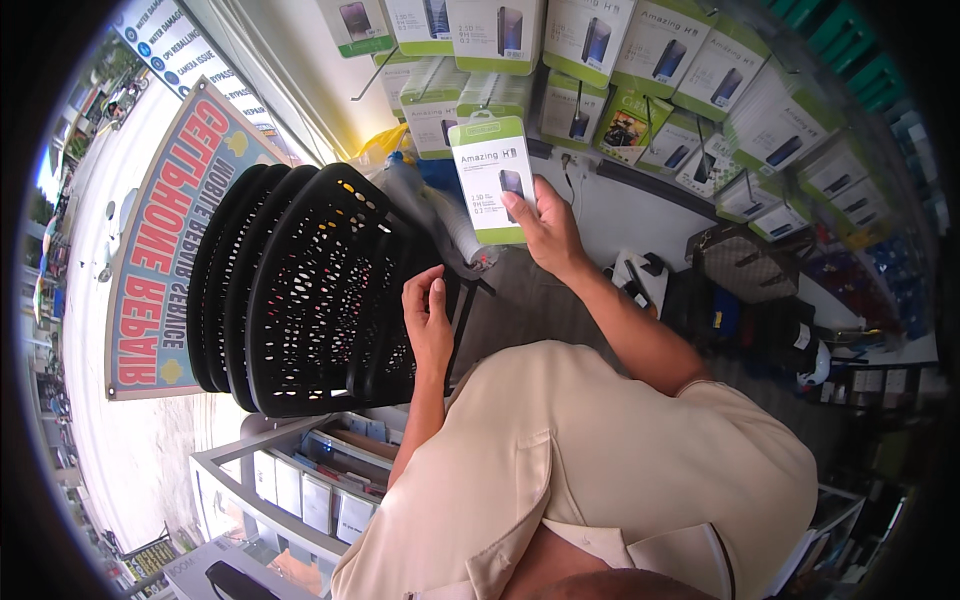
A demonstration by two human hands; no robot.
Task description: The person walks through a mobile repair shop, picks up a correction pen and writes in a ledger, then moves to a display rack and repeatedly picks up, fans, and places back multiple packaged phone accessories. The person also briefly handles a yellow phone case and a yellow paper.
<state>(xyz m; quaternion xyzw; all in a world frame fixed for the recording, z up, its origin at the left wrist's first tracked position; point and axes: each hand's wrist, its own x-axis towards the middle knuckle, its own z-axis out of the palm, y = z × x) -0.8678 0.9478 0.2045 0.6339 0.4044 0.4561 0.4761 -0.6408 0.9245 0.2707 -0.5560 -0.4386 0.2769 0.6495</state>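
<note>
My right hand (553,232) grips a flat green-and-white screen protector pack (478,212) by its right edge. The thumb lies across the front, over a printed phone picture; the other fingers are hidden behind it. The pack is upright, just below the hanging rows of similar packs (492,40), and its top hanging tab sits close to the hooks. My left hand (427,305) is held lower, beside the stacked black plastic chairs (300,290). Its fingers are loosely curled in, and nothing shows in them.
More packs (790,125) hang on wall hooks to the right. A glass display case (290,500) with boxes stands at the lower left. A repair banner (165,270) hangs behind the chairs, by the street. A checkered bag (745,262) sits at the right.
</note>
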